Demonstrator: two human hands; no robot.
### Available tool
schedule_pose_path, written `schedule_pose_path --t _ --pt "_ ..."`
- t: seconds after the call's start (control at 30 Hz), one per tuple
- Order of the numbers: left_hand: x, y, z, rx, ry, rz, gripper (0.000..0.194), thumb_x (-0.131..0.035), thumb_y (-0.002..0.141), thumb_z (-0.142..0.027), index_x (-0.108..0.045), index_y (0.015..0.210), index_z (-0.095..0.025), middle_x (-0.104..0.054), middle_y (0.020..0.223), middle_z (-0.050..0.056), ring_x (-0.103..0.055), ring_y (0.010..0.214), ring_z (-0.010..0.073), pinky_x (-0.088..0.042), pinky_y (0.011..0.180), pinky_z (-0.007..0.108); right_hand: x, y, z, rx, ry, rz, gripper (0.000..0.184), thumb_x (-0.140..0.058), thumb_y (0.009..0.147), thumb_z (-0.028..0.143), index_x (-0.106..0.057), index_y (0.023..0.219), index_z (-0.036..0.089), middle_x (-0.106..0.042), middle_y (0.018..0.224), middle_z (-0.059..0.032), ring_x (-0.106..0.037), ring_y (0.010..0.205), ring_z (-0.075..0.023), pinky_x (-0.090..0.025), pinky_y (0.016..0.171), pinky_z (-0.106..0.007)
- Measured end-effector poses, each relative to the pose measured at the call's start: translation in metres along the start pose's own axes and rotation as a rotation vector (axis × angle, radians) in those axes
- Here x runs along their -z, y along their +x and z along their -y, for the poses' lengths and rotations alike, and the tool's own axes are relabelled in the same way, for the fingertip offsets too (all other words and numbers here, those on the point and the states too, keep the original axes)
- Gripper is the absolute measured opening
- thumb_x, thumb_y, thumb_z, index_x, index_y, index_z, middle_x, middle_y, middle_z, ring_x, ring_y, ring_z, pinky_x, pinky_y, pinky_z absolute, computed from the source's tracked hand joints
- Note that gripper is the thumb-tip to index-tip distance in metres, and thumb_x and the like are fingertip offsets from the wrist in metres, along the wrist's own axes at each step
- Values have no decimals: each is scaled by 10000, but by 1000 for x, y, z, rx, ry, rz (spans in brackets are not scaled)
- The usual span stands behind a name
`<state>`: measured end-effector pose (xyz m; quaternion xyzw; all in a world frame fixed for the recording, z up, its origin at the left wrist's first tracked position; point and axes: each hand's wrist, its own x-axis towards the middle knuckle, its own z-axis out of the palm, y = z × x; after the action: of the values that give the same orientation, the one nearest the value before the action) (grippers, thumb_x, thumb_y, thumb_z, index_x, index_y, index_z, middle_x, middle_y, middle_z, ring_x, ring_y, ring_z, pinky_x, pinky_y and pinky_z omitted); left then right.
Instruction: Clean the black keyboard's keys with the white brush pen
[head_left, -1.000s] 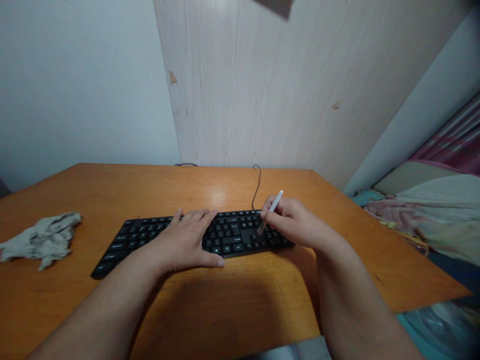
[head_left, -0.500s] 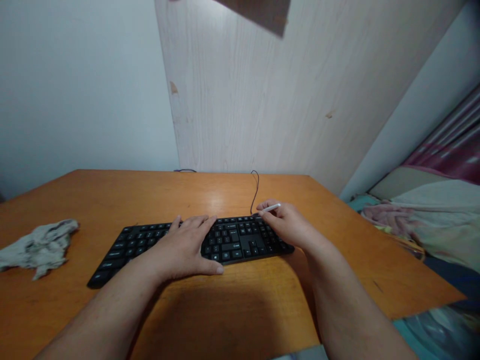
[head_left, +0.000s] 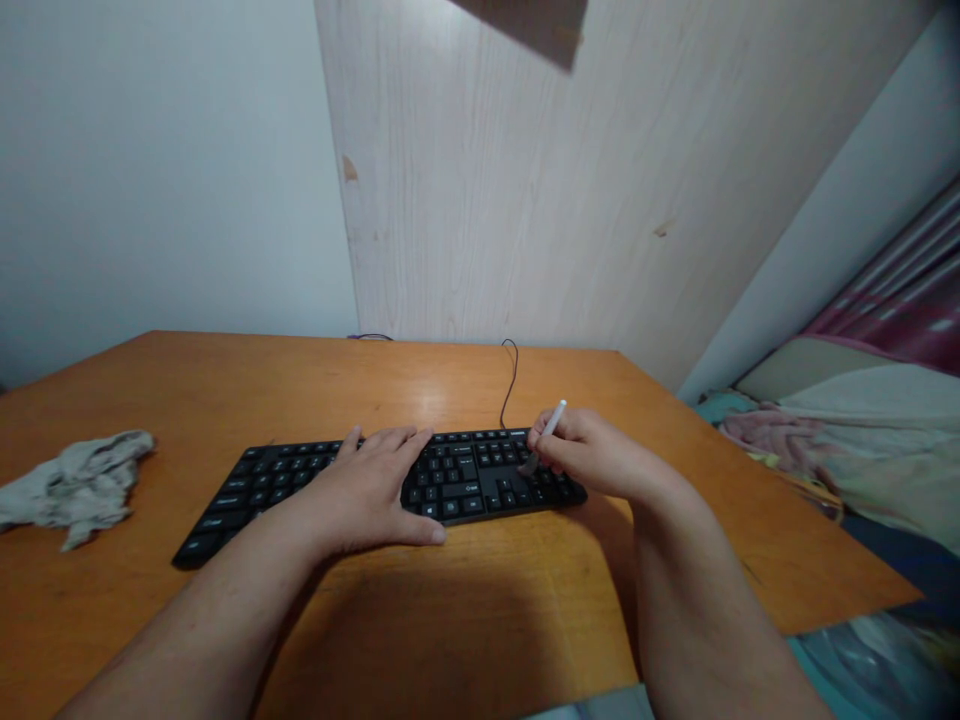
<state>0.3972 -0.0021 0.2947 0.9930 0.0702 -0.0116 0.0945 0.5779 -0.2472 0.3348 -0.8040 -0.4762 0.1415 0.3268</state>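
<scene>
A black keyboard (head_left: 450,490) lies on the wooden table, its keys facing up. My left hand (head_left: 371,490) rests flat across its middle, fingers spread and thumb over the near edge. Between the closed fingers of my right hand (head_left: 581,440) is a small brush (head_left: 555,417) with a white handle. Its bristle end points down at the keys near the arrow keys and number pad, on the keyboard's right part. My left palm and forearm cover some of the keys.
A crumpled grey-white cloth (head_left: 82,485) lies on the table (head_left: 255,385) at the left. The thin black cable (head_left: 514,375) runs from the keyboard toward the back wall. Bedding (head_left: 862,440) is beyond the table's right edge.
My right hand has moved from the keyboard's back edge toward me, and the brush has swung from nearly level to steep, bristles down. My left hand stays in place.
</scene>
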Motion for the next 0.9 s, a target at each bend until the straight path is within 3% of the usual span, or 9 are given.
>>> schedule_pose_path --t 0.3,0.5,0.6,0.73,0.9 --pt "-2 0 1 4 -9 -10 1304 -648 608 -887 -268 1634 -177 -319 1654 215 -292 1508 460 -78 1218 677 7 -10 13 -6 193 245 262 -438 939 187 -605 737 199 -730 643 -18 -607 582 -145 -399 547 -253" --pt "-2 1 1 6 9 7 1315 -639 613 -892 -246 1639 -170 -298 1662 216 -282 1516 444 -70 1220 672 -11 5 9 73 230 -53 182 -510 963 270 -600 818 205 -725 776 -29 -605 691 -156 -427 629 -269" --pt "-1 1 -1 7 16 6 1308 -635 618 -892 -254 1637 -166 -293 1664 216 -287 1516 437 -71 1222 668 -26 13 11 134 255 -129 136 -553 947 282 -614 855 203 -672 813 -18 -589 722 -157 -429 657 -275" --pt "2 -1 -3 10 17 15 1305 -649 617 -880 -262 1634 -158 -293 1664 216 -287 1514 442 -78 1217 678 -38 18 12 145 294 -154 134 -570 938 302 -623 868 202 -618 818 -9 -572 740 -159 -431 674 -282" --pt "2 -2 -4 8 11 15 1308 -637 624 -883 -252 1636 -149 -286 1665 218 -283 1516 442 -71 1217 681 -39 21 5 73 349 -88 143 -580 925 334 -616 874 205 -592 767 2 -567 717 -166 -429 656 -289"
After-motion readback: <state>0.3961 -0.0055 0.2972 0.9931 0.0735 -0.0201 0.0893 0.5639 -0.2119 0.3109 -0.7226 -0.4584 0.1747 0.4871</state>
